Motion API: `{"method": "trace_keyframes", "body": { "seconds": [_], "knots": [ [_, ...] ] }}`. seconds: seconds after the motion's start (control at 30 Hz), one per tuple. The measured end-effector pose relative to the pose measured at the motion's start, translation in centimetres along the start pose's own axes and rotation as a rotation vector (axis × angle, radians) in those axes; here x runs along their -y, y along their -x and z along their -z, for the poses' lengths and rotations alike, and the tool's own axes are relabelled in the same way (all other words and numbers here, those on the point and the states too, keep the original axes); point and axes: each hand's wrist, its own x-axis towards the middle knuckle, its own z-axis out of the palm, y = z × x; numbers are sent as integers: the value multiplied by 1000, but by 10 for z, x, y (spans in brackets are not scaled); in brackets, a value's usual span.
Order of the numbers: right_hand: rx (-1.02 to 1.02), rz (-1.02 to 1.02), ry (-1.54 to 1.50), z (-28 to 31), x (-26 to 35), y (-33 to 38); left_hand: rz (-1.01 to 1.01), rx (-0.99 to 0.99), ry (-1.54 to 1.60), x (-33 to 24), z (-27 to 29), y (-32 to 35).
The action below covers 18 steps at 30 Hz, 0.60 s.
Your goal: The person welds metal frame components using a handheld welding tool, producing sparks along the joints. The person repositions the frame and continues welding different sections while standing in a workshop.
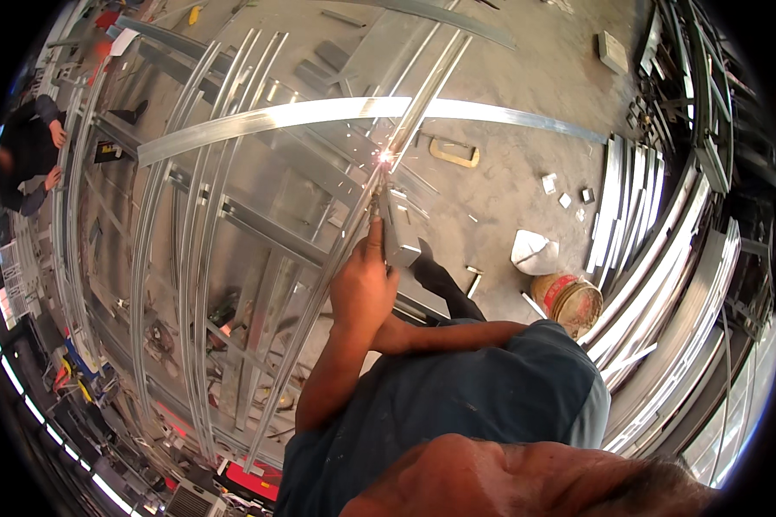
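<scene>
My left hand [365, 280], its index finger stretched forward, is closed around a slim tool that looks like a welding torch [376, 202]. Bright sparks [384, 158] fly at its tip, on a long metal channel [418, 102]. Just past the sparks, a wide shiny metal strip [276, 115] runs crosswise. Close beside the tool, on its right, is a grey rectangular metal tube [401, 237]. My right hand [390, 334] lies behind my left wrist, its fingers hidden, so what it holds does not show.
Long metal rails [207, 215] form a frame on the left, where another person's hands [56, 133] rest near the edge. A yellow C-shaped piece [454, 153] lies on the floor. Toward the right are a rusty bucket [578, 308] and stacked metal lengths [664, 293].
</scene>
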Motion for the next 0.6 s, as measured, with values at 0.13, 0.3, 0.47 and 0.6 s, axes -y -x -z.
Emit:
{"method": "trace_keyframes", "body": {
  "seconds": [0.13,0.3,0.47,0.6],
  "knots": [
    [59,-75,-61,-1,5,3,-87,-85,29,6,5,8],
    [69,-57,104,-10,10,7,-41,-60,78,12,11,22],
    [20,-93,101,1,6,-2,-26,-28,22,2,5,4],
    [17,-28,129,4,-19,3,9,-65,-5,2,-3,10]
  ]
}}
